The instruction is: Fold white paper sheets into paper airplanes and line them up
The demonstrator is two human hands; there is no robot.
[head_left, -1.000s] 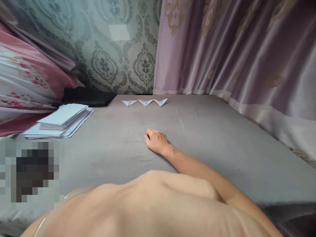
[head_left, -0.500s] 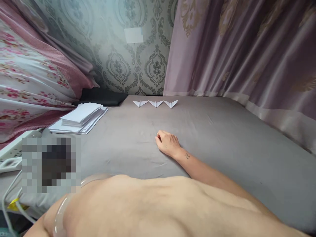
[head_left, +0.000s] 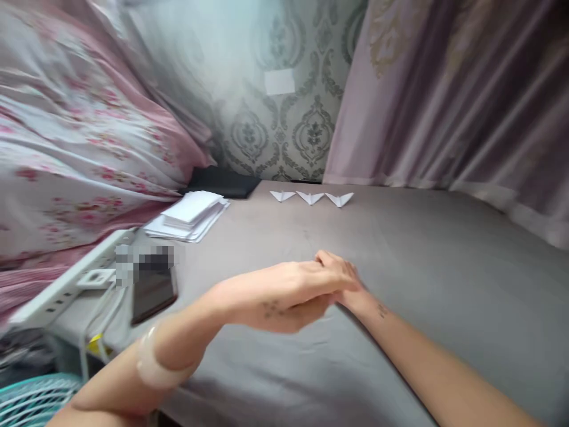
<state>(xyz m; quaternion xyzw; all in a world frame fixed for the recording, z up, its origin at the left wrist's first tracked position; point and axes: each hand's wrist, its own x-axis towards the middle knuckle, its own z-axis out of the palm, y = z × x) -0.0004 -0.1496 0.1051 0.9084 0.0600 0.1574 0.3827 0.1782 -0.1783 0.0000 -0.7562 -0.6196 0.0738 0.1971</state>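
L hand (head_left: 284, 296) over R hand (head_left: 342, 279) on grey sheet (head_left: 444, 267), fingers together, empty; paper planes (head_left: 311, 197) well beyond

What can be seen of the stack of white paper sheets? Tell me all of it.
The stack of white paper sheets lies flat on the grey bedsheet, at its far left beside the floral bedding. The sheets look thin and plain, loosely piled and fanned, smaller ones on top. Neither hand touches it; a dark phone lies nearer the camera.
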